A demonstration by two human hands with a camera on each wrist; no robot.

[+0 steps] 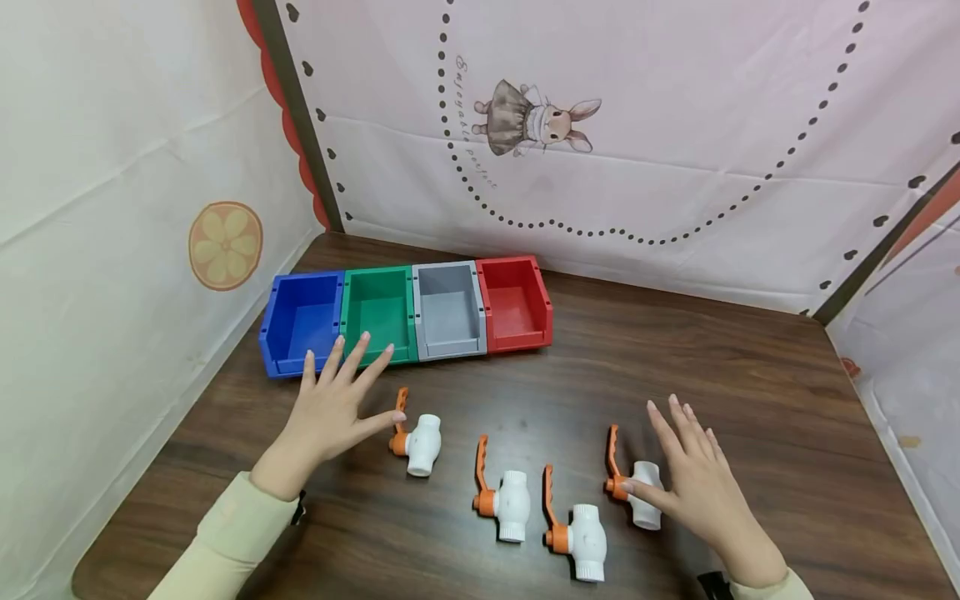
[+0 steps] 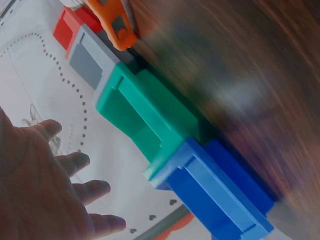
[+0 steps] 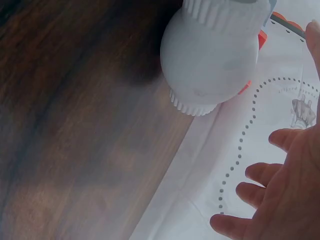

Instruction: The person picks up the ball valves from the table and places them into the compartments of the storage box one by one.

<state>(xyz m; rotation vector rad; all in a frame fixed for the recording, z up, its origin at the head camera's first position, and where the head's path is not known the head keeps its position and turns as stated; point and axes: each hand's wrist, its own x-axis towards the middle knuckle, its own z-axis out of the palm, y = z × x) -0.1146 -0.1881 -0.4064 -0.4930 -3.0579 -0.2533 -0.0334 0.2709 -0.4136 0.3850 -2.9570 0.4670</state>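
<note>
With fingers spread, my left hand (image 1: pixel 330 412) hovers in front of the blue bin (image 1: pixel 303 321) and the green bin (image 1: pixel 378 312), holding nothing. Its thumb tip overlaps the orange handle of the leftmost white ball valve (image 1: pixel 425 446) in the head view; whether they touch I cannot tell. My right hand (image 1: pixel 697 479) is also spread and holds nothing, its thumb partly covering the rightmost ball valve (image 1: pixel 647 508). Between the hands lie a ball valve (image 1: pixel 514 506) and another ball valve (image 1: pixel 588 542), each with an orange lever. The right wrist view shows a white valve body (image 3: pixel 210 55) up close.
The grey bin (image 1: pixel 450 308) and red bin (image 1: pixel 516 304) continue the row of bins at the back left of the brown wooden table (image 1: pixel 690 350). Printed cloth (image 1: pixel 675 108) hangs behind the table and along its sides.
</note>
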